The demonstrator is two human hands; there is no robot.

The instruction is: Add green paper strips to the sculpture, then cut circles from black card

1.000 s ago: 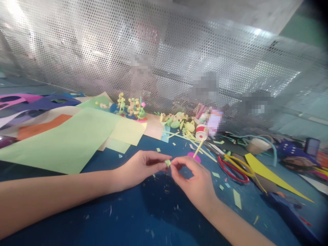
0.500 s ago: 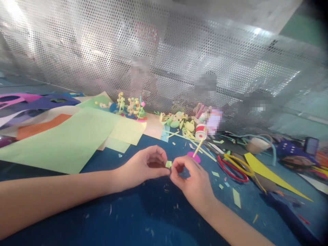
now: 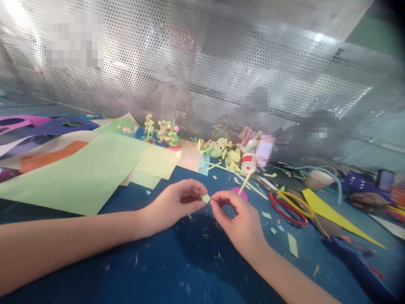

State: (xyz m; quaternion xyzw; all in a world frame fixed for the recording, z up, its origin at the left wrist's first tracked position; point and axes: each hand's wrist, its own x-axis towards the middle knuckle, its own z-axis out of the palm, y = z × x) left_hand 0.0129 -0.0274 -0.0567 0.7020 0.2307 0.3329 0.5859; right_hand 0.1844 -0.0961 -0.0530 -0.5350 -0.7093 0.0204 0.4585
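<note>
A tiny pale green piece of paper (image 3: 206,198) is held just above the blue tabletop, between my two hands. My left hand (image 3: 169,206) pinches its left side between thumb and curled fingers. From the right, my right hand (image 3: 242,221) has thumb and forefinger pinched together at the paper's right edge; how firmly they grip it is too small to tell. Behind my right hand a pale yellow paper stick (image 3: 244,182) rises at a slant from a round magenta base (image 3: 236,193), partly hidden by that hand.
Large green sheets (image 3: 79,177) lie at the left. Small paper figures (image 3: 163,131) stand at the back, near a red-and-white roll (image 3: 248,162). Red-handled scissors (image 3: 286,213), a yellow paper wedge (image 3: 338,215) and paper scraps (image 3: 292,245) lie at the right. A perforated silver screen (image 3: 205,63) spans the back.
The green paper piece has turned and shows more of its face. My right fingertips have shifted slightly up, and a small scrap now shows on the table below my left hand.
</note>
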